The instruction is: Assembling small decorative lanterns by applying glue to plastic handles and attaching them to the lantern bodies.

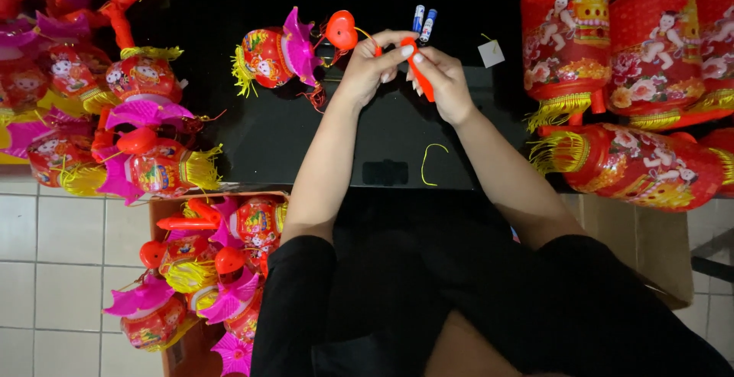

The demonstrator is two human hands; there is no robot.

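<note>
Near the far edge of the glossy black worktop (pixel 306 147), both hands pinch a smooth orange plastic handle (pixel 420 79). Left hand (pixel 369 67) fingers clamp its top; right hand (pixel 447 82) fingers wrap its shaft. Two blue-white batteries (pixel 423 24) lie just beyond.

You hold an orange plastic stick (pixel 419 71) slanted over the black desk's (pixel 267 140) far middle; its string runs to a red heart piece (pixel 341 30) beside a small red lantern (pixel 274 56).
</note>
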